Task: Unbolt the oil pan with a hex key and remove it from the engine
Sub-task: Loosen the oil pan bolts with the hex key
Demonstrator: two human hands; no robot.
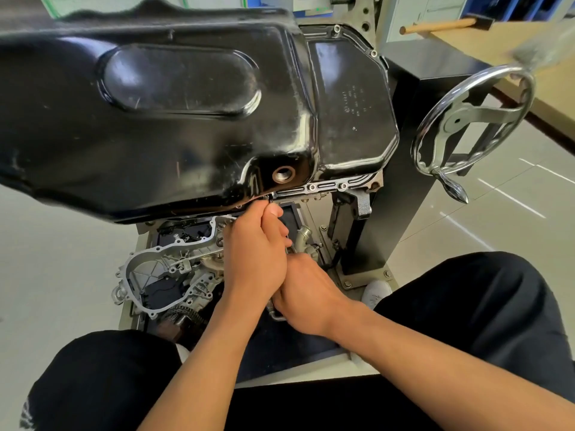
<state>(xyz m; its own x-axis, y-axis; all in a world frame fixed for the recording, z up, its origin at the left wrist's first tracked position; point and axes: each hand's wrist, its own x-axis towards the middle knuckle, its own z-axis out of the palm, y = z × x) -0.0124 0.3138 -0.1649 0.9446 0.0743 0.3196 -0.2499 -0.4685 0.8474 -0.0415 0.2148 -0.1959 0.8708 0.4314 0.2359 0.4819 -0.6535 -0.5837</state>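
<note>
Left hand curled on hex key; right hand beneath

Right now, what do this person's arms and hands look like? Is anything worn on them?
Both are bare. The left hand and right hand have no gloves, and no ring, watch or bracelet shows. The forearms are uncovered as far as the picture's lower edge, so no sleeve is in view. Below them are black trousers.
</note>
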